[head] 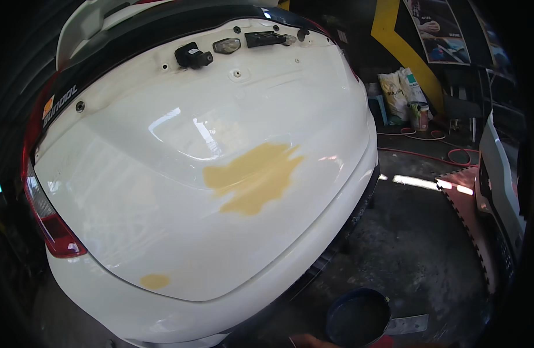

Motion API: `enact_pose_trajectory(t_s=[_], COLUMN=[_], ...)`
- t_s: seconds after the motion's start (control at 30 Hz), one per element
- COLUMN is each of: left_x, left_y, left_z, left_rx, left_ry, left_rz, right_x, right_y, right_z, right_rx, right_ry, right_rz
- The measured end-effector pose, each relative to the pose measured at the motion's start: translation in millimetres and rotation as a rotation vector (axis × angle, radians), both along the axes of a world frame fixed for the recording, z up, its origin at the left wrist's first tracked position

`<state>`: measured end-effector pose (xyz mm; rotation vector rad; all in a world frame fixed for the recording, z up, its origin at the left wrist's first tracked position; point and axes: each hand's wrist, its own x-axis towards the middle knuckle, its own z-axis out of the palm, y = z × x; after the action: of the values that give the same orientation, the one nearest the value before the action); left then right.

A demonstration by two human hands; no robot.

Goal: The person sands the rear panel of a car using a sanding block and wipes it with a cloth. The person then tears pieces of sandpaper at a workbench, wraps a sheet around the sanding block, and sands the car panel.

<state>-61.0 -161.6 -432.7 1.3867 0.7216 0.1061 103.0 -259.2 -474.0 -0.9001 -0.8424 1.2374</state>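
Observation:
Before me is the white tailgate (132,209) of a car, with a large yellowish patch of what looks like body filler (254,178) near its middle. A smaller yellowish patch (154,281) sits low on the left. At the bottom edge, only part of my right hand (311,341) shows, below the bumper; a thin pale edge lies by its fingertips, and what it is cannot be made out. Just right of that hand is a dark blue bucket (330,315), its inside dark. My left hand is out of view.
A flat metal strip (409,325) lies beside the bucket. The white bumper (197,319) curves below the tailgate, with a red tail lamp (62,237) at left. A red hose (417,153), bags (395,93), a foam mat (465,191) and a white panel (497,161) are at right.

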Motion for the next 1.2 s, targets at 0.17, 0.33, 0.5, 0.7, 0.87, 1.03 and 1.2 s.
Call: enact_pose_trajectory(t_s=[0.17, 0.33, 0.5, 0.7, 0.87, 1.03, 1.2], left_x=[44, 49, 42, 15, -18, -45, -17], left_y=[-7, 2, 7, 22, 54, 77, 116], left_z=[18, -13, 30, 68, 146, 295, 398], left_rx=[0.103, 0.305, 0.151, 0.336, 0.906, 1.388, 2.084], left_ry=[0.109, 0.011, 0.216, 0.067, -0.119, -0.231, -0.524], left_rz=[-0.149, -0.240, -0.165, -0.086, -0.114, 0.107, 0.268], right_x=[37, 92, 120, 119, 114, 126, 131], right_y=[-15, -49, -57, -31, -45, -51, -10], right_z=[11, 10, -30, -108, -48, 54, 146], right_rx=[-0.165, -0.194, -0.591, -0.652, -0.824, -0.412, 0.193], right_ry=[0.190, 0.210, -1.221, -1.588, -1.600, -1.479, -1.380], right_rz=[-0.092, -0.276, -0.224, 0.085, 0.106, -0.246, -0.742])
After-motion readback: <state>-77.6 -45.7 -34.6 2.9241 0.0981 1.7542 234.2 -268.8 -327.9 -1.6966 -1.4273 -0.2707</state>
